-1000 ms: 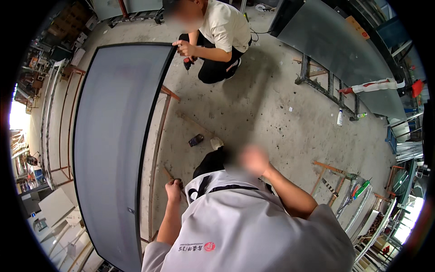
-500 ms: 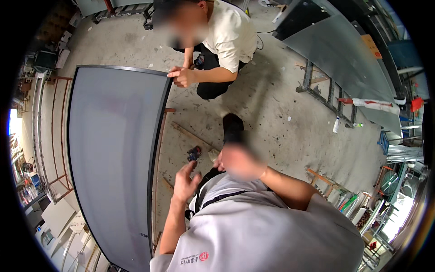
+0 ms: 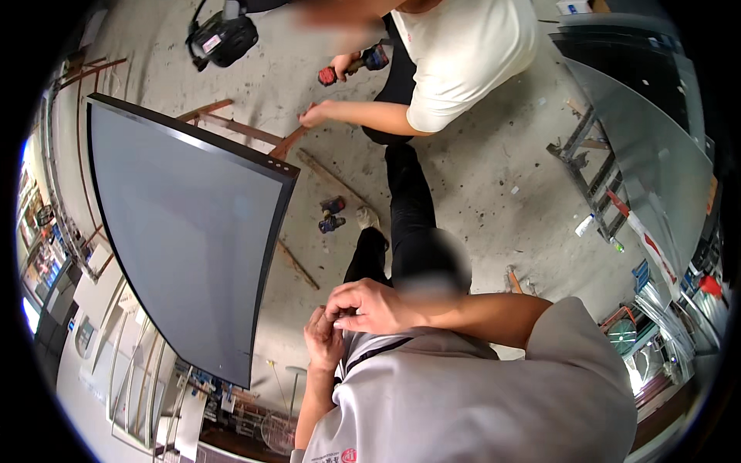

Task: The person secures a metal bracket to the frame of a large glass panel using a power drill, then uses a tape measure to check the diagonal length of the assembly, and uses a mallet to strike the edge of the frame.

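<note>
My left hand [image 3: 324, 343] and my right hand [image 3: 370, 305] meet in front of my chest, above my grey shirt [image 3: 463, 401]. The right fingers curl over the left fingertips; whether anything small sits between them is hidden. Just left of my hands stands a large grey panel with a dark frame [image 3: 193, 231], tilted on the concrete floor. At its far corner a co-worker in a cream shirt [image 3: 463, 69] crouches, one hand [image 3: 312, 116] on a wooden batten [image 3: 289, 143], the other holding a red and black power drill [image 3: 355, 65].
A small dark power tool [image 3: 332, 216] lies on the floor beyond the panel's corner, with a thin wooden strip [image 3: 297, 266] nearby. A black bag [image 3: 224, 38] sits at the top. Another grey panel [image 3: 656, 154] leans on a metal rack at right, a bottle [image 3: 587, 225] below it.
My left hand has come up from beside the panel and my right hand has come in to meet it at my chest. The view has swung closer to the co-worker, who now holds a drill.
</note>
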The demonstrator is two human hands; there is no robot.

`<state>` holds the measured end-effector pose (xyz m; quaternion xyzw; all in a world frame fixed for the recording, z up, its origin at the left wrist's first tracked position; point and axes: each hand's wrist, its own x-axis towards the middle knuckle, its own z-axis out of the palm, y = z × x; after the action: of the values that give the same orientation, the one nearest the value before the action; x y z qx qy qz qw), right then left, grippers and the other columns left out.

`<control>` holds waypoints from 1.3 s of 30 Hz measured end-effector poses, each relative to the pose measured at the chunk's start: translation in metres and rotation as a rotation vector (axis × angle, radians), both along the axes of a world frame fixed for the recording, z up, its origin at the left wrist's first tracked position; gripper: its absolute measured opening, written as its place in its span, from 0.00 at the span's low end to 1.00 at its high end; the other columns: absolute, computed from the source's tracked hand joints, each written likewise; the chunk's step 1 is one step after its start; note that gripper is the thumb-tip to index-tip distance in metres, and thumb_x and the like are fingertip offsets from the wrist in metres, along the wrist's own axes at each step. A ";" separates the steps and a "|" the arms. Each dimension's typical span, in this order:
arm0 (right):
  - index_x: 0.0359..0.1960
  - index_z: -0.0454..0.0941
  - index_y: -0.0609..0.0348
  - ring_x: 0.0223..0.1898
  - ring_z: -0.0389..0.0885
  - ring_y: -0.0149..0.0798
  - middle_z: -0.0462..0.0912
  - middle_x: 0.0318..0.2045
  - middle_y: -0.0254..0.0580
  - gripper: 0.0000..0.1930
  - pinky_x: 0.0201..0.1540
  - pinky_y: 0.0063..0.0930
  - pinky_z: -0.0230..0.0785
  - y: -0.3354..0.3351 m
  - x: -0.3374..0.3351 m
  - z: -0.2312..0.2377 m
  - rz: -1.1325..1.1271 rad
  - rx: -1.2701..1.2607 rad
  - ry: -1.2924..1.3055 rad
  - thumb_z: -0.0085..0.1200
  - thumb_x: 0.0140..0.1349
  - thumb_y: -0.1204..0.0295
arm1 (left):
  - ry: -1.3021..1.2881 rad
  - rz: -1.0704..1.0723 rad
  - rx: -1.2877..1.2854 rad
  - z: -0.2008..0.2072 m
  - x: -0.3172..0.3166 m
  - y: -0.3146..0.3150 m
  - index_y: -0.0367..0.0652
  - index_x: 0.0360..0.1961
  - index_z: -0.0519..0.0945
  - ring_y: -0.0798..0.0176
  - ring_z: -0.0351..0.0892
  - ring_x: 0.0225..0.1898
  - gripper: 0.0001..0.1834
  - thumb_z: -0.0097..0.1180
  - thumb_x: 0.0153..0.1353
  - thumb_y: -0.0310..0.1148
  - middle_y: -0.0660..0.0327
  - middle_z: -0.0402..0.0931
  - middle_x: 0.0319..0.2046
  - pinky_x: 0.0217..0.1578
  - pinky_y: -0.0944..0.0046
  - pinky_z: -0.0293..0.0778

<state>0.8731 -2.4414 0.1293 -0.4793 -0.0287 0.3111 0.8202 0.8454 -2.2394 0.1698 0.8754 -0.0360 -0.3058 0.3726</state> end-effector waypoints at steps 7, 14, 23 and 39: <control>0.37 0.79 0.63 0.35 0.82 0.50 0.82 0.34 0.50 0.05 0.40 0.37 0.75 -0.045 0.033 -0.031 -0.074 -0.148 -0.031 0.55 0.62 0.75 | 0.141 -0.047 0.098 -0.008 0.043 -0.039 0.36 0.46 0.80 0.50 0.77 0.28 0.15 0.53 0.58 0.17 0.51 0.77 0.29 0.31 0.59 0.74; 0.40 0.79 0.63 0.32 0.83 0.26 0.84 0.31 0.37 0.05 0.37 0.20 0.76 -0.066 0.104 -0.078 -0.565 -0.145 0.274 0.51 0.69 0.77 | 0.343 0.303 0.226 -0.018 0.015 -0.010 0.31 0.47 0.80 0.64 0.80 0.35 0.11 0.51 0.65 0.21 0.53 0.82 0.33 0.40 0.66 0.75; 0.41 0.78 0.63 0.35 0.82 0.25 0.84 0.32 0.34 0.07 0.43 0.19 0.75 -0.047 0.151 -0.102 -0.584 0.087 0.391 0.46 0.72 0.76 | 0.556 0.511 0.232 -0.012 0.003 -0.018 0.28 0.45 0.80 0.72 0.76 0.38 0.11 0.49 0.68 0.24 0.62 0.81 0.36 0.42 0.71 0.73; 0.40 0.77 0.64 0.35 0.83 0.27 0.83 0.33 0.35 0.08 0.43 0.22 0.77 -0.050 0.186 -0.125 -0.339 0.026 0.243 0.44 0.73 0.75 | 0.578 0.573 0.236 0.001 0.019 -0.045 0.28 0.43 0.80 0.73 0.75 0.39 0.11 0.48 0.67 0.24 0.63 0.81 0.35 0.43 0.72 0.72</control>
<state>1.0589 -2.4912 0.0045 -0.4256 0.1473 0.2237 0.8643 0.8643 -2.2842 0.1709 0.7648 0.3503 -0.4248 0.3347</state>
